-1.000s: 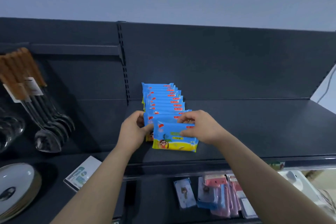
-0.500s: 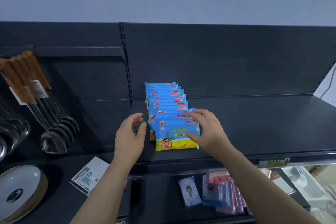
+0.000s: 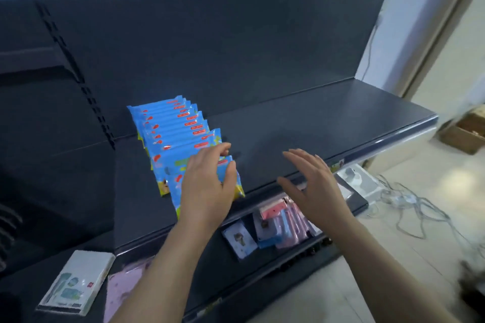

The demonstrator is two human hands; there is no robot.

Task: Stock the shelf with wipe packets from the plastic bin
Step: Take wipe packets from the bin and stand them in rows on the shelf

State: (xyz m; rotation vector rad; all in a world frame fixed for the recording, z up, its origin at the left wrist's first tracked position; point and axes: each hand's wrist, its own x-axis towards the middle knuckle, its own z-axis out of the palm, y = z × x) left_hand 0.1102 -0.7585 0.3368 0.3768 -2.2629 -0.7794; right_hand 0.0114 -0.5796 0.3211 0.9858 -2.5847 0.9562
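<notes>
A row of several blue wipe packets (image 3: pixel 170 123) stands leaning back on the dark shelf (image 3: pixel 315 126), at its left end. My left hand (image 3: pixel 207 183) lies palm-down over the front packet (image 3: pixel 237 187), fingers reaching past its top edge and thumb near its right corner. My right hand (image 3: pixel 312 183) hovers to the right of the row above the shelf's front edge, fingers spread, holding nothing. No plastic bin is in view.
Carded items (image 3: pixel 273 225) hang below the shelf. A white pack (image 3: pixel 76 280) lies on the lower shelf at left. A white device (image 3: pixel 359 178), cables (image 3: pixel 409 207) and a cardboard box (image 3: pixel 467 134) are on the floor to the right.
My right hand has let go of the front packet and moved right. My left hand has moved onto the front packets. The view has swung to the right.
</notes>
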